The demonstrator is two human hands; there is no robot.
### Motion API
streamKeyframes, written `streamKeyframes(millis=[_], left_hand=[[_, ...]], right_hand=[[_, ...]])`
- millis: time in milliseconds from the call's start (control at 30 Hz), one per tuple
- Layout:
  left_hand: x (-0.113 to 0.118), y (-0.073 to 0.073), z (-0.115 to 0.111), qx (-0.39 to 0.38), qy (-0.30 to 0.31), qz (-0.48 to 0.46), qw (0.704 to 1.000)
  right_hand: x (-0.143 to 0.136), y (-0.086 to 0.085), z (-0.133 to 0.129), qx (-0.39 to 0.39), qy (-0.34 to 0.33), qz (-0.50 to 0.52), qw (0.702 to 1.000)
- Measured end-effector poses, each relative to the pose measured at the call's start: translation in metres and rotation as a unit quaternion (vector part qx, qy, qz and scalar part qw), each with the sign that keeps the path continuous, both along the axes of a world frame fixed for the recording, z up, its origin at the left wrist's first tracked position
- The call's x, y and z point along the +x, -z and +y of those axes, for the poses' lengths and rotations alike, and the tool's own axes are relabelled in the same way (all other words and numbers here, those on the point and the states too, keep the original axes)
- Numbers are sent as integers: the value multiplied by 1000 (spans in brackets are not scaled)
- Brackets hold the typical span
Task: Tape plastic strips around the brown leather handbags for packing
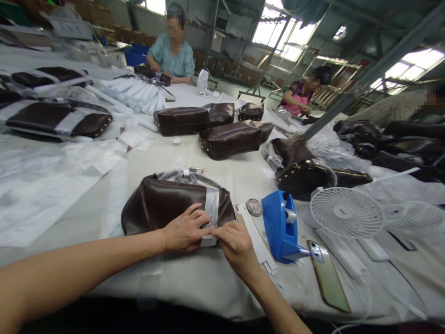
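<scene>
A dark brown leather bag lies on its side on the cloth-covered table, its wrapped strap looped along the far edge. A pale translucent band crosses the bag near its right end. My left hand lies on the bag's front with its fingers spread, the fingertips on the band. Close against it, my right hand is closed at the band's lower end, fingers curled in a pinch; what it grips is too small to make out. A white piece shows under the hands.
Right of the bag are white strips, a blue tape dispenser, a phone and a white fan. More brown bags stand beyond. White sheets cover the left. People sit across the table.
</scene>
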State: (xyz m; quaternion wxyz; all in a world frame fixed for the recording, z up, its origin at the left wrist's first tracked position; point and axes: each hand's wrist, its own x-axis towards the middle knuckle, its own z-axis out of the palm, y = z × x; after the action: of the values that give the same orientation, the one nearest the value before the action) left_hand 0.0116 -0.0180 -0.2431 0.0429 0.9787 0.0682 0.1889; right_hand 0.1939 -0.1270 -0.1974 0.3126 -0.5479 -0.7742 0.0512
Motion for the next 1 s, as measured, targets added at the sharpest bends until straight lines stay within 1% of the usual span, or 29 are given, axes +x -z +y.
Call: streamKeyframes(millis=[100, 167, 233, 333, 400, 533, 667, 800, 900, 1000], left_hand=[[0, -3, 0, -8, 5, -3, 1000], [0, -6, 0, -22, 8, -7, 1000], [0, -8, -1, -54, 5, -19, 998], [1, -8, -1, -103, -8, -51, 993], [3, -5, -2, -111, -24, -68, 991], [7, 1, -2, -98, -55, -83, 990], [8, 4, -3, -107, -59, -101, 987], [6, 3, -2, -111, -46, -129, 984], [4, 0, -2, -76, -31, -152, 985], [1, -5, -10, -31, -18, -131, 991]], right_hand=[[5, 8, 12, -39, 8, 57, 998], [7, 15, 15, -57, 33, 101, 993], [8, 20, 16, -66, 54, 135, 987], [8, 23, 19, -81, 60, 159, 982], [7, 22, 21, -89, 66, 160, 981], [3, 17, 27, -109, 85, 138, 981], [1, 16, 32, -128, 117, 108, 979], [1, 20, 37, -157, 138, 95, 973], [1, 22, 39, -164, 139, 93, 972], [3, 22, 40, -169, 141, 98, 971]])
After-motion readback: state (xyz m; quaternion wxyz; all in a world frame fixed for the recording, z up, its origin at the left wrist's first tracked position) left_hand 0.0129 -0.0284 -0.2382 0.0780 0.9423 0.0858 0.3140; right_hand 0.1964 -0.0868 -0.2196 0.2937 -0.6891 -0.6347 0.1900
